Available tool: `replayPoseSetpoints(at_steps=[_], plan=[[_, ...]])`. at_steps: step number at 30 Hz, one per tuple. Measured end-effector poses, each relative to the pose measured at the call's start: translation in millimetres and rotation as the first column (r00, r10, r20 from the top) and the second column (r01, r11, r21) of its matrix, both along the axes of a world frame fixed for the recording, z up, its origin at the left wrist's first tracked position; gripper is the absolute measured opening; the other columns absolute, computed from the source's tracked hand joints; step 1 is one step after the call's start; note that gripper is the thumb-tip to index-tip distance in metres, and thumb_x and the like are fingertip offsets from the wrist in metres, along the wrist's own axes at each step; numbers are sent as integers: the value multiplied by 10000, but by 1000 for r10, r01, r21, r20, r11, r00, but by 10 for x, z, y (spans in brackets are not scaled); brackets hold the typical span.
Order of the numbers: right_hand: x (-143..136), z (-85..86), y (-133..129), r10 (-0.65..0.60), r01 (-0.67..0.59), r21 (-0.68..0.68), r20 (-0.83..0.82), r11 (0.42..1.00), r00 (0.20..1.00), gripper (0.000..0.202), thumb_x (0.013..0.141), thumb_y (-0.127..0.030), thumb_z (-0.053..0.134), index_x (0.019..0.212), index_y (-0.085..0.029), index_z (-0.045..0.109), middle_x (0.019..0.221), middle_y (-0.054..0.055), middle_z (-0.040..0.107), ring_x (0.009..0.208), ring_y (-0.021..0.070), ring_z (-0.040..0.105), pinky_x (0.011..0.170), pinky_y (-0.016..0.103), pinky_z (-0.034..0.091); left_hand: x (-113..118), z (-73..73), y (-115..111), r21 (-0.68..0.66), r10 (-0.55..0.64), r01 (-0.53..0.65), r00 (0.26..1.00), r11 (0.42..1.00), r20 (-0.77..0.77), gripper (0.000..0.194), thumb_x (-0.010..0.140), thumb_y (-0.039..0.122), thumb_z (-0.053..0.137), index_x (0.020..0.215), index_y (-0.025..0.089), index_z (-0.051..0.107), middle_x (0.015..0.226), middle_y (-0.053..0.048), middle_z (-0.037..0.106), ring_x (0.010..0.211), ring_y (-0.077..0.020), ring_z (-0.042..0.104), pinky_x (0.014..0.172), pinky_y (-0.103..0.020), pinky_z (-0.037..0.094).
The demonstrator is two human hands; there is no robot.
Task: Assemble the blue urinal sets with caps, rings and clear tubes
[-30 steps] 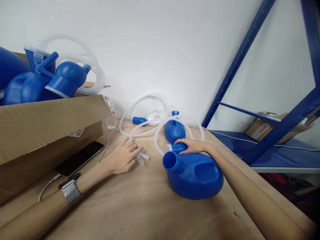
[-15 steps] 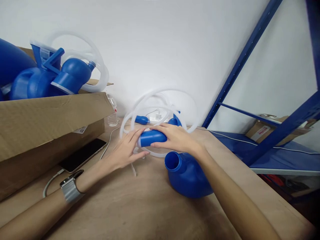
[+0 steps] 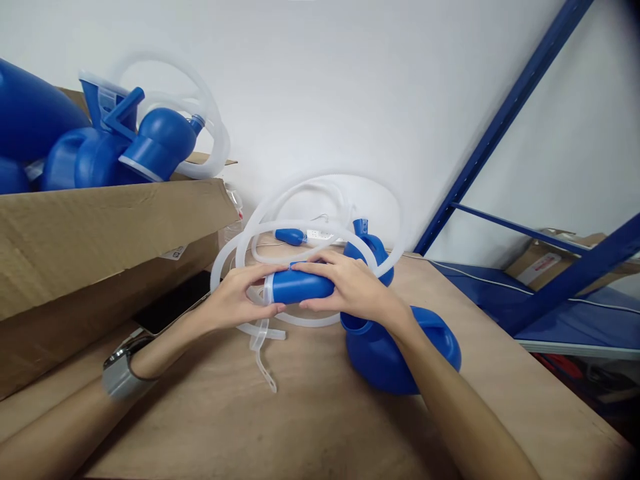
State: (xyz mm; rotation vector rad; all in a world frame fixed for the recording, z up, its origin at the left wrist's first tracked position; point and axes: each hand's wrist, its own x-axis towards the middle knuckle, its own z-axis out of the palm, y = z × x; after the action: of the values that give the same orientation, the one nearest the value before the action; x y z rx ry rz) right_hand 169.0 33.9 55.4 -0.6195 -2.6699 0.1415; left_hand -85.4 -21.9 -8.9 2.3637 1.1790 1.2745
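A blue plastic funnel head [image 3: 300, 285] with a translucent rim lies sideways between my hands, like the mouthpiece of a urinal bottle. My left hand [image 3: 239, 297] is closed on its rim end. Around its rounded right end my right hand [image 3: 353, 288] is wrapped, thumb below and fingers on top. A translucent strap [image 3: 259, 340] hangs from the rim by my left hand. Coiled white hose [image 3: 320, 228] loops behind both hands. Below my right wrist a blue bottle [image 3: 377, 363] lies on the table, its open neck partly hidden.
A cardboard box [image 3: 115, 220] piled with blue bottles and funnel parts stands at the left, with a phone [image 3: 173, 303] beside it. Farther back are another blue bottle [image 3: 373, 250], a small blue part [image 3: 290, 237] and a power strip [image 3: 320, 237]. Blue shelving [image 3: 500, 127] borders the right.
The funnel head is turned slightly and held nearer, its strap now hanging down in view. My left hand has closed in on the rim. The view has shifted a little.
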Motion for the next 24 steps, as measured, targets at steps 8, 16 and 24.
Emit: replayPoseSetpoints(at_steps=[8, 16, 24], plan=[[168, 35, 240, 103, -105, -166, -24, 981, 994, 575, 825, -452, 839, 1363, -326, 679, 1359, 44, 674, 1286, 295, 603, 1114, 454, 453, -170, -87, 84, -308, -70, 147, 967, 940, 246, 635, 827, 382, 811, 1409, 239, 602, 1374, -115, 693, 1271, -302, 652, 1076, -472, 550], [185, 17, 417, 70, -48, -233, 87, 971, 994, 596, 863, -527, 777, 1399, -299, 654, 1415, 58, 675, 1322, 324, 599, 1127, 492, 445, 2, -192, 74, 28, 268, -266, 961, 963, -66, 255, 960, 351, 566, 1125, 217, 707, 1339, -104, 628, 1291, -303, 570, 1131, -531, 451], [162, -17, 484, 98, -82, -230, 60, 970, 993, 548, 886, -576, 726, 1361, -306, 678, 1353, 44, 711, 1235, 311, 651, 1062, 458, 485, 314, -51, -59, -330, 66, -16, 988, 944, 143, 274, 961, 460, 590, 916, 211, 694, 954, -28, 700, 933, -213, 638, 872, -357, 503]])
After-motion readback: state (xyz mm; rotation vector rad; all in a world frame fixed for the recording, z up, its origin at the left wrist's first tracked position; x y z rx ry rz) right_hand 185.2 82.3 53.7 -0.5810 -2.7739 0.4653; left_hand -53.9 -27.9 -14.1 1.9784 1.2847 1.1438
